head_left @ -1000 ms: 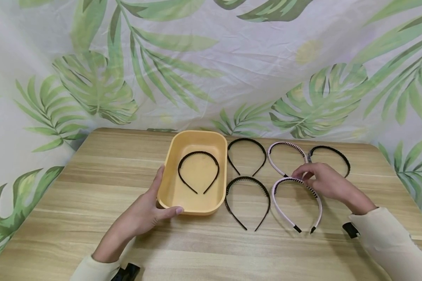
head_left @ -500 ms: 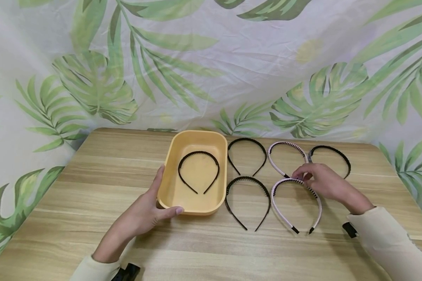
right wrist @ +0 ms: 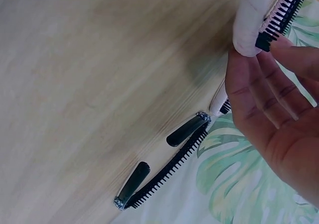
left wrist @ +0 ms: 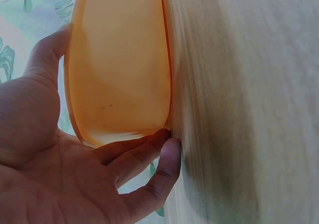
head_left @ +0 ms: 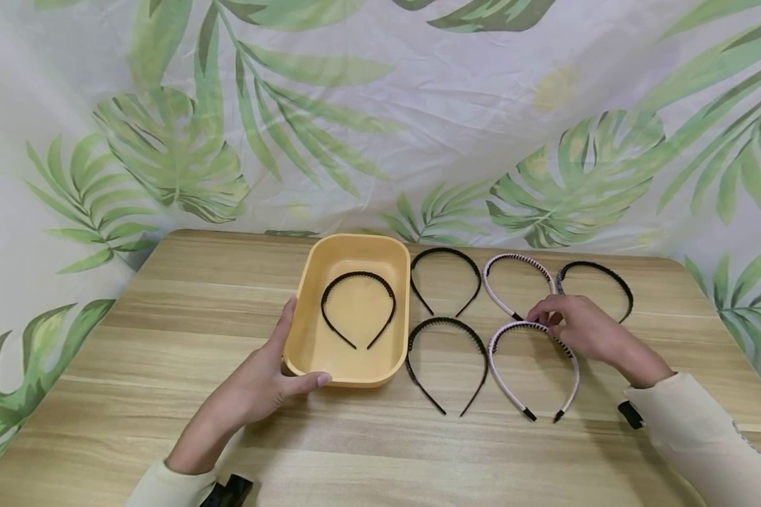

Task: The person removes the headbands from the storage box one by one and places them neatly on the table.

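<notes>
My left hand (head_left: pixel 260 380) grips the near-left corner of a yellow plastic bin (head_left: pixel 358 369), thumb on the front wall and fingers along the left side. A black toothed headband (head_left: pixel 359 275) lies inside the bin. To the right, my right hand (head_left: pixel 577 327) pinches the top of a pale pink headband (head_left: pixel 502 380) with black teeth, its tips pointing at me. In the right wrist view, thumb and fingertips meet at that toothed band (right wrist: pixel 279 25). The left wrist view shows the left hand's fingers (left wrist: pixel 134 159) bent against the bin's end.
Behind the right hand lie another pink headband (head_left: pixel 516 257) and a black headband (head_left: pixel 616 277), partly hidden. Two black headbands, one at the back (head_left: pixel 444 250) and one nearer (head_left: pixel 444 320), lie beside the bin. A leaf-print cloth (head_left: pixel 456 141) hangs behind the wooden table (head_left: pixel 380 451).
The tips of the pinched pink headband have swung slightly left. My left hand and the bin have stayed in place.
</notes>
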`<state>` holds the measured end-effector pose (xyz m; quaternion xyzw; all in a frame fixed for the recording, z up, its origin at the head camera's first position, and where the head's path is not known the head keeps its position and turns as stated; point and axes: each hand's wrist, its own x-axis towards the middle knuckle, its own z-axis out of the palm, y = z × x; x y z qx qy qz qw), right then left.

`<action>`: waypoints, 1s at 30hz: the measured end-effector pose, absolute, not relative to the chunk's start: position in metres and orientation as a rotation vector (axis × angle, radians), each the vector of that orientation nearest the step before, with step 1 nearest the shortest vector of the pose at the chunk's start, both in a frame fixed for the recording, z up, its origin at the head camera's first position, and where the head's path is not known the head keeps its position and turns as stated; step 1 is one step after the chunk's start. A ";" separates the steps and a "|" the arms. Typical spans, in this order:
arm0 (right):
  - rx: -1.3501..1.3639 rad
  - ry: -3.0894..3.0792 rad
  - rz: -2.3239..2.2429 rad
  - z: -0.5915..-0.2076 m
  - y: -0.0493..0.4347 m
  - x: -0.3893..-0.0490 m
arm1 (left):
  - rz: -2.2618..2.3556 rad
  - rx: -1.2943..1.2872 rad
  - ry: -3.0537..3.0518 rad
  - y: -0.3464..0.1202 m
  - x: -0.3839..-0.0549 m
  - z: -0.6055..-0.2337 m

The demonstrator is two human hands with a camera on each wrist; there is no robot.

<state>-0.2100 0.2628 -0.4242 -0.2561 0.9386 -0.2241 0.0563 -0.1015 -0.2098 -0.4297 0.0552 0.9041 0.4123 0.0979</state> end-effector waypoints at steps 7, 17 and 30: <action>-0.782 2.864 -0.673 -0.425 0.263 -0.210 | 1.225 0.160 2.669 -0.210 -0.101 -0.429; -0.819 2.910 -0.659 -0.421 0.262 -0.210 | 1.223 0.166 2.672 -0.210 -0.101 -0.429; -0.819 2.942 -0.655 -0.409 0.253 -0.208 | 1.232 0.186 2.679 -0.210 -0.102 -0.429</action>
